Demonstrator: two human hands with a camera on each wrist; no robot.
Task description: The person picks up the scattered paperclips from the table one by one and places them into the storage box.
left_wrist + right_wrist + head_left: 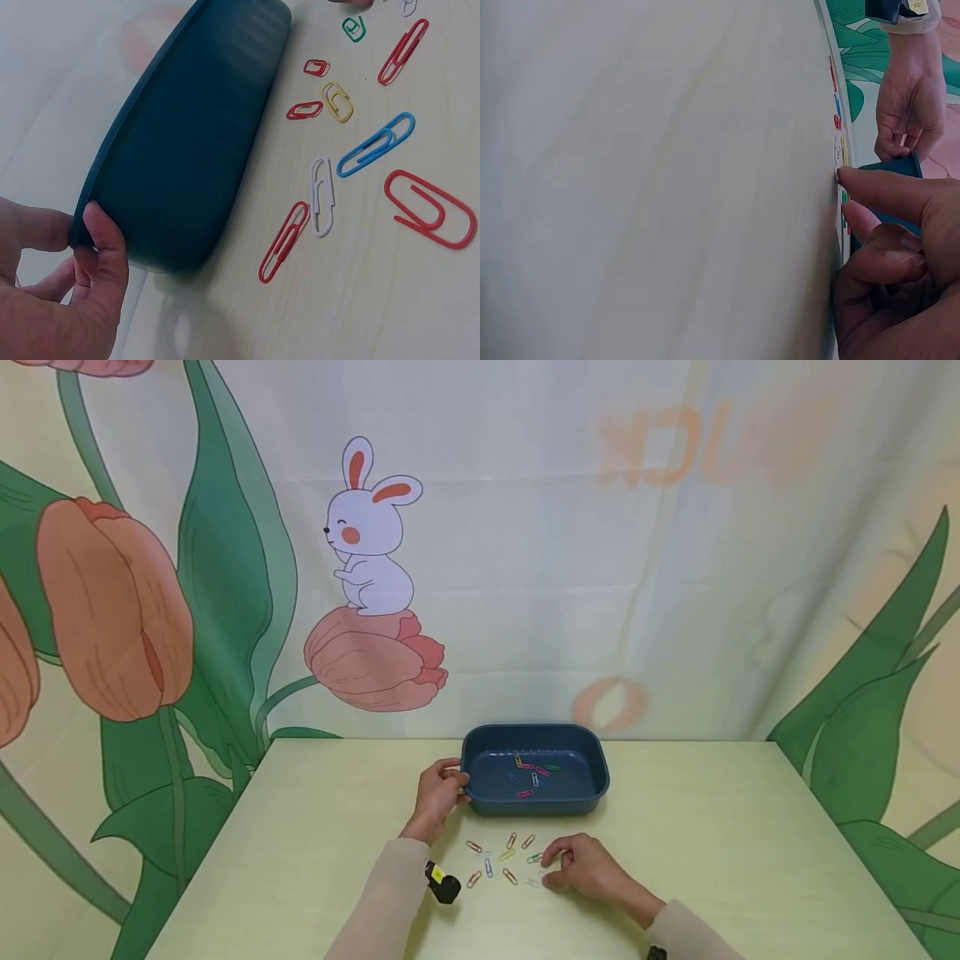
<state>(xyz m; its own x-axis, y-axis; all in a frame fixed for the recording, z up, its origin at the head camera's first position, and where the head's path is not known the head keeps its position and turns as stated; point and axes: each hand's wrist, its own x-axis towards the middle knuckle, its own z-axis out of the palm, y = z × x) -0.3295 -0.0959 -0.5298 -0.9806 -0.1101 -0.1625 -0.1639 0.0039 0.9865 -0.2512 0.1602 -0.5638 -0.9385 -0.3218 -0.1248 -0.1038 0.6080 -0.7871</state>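
A dark blue plastic bin (536,807) stands near the back of the table, with several colored paper clips (526,793) on its floor. My left hand (437,797) grips the bin's left end, its thumb and fingers pinching the rim in the left wrist view. In front of the bin lie loose paper clips, among them a blue one (375,145), a yellow one (507,854) and several red ones. My right hand (588,870) is low at their right side, thumb and index finger apart. Close to its fingertips are a green paper clip (535,859) and a white one (532,883).
The pale wooden table (750,860) reaches back to a hanging cloth (510,568) printed with tulips and a rabbit. A black camera (444,885) is strapped at the left wrist.
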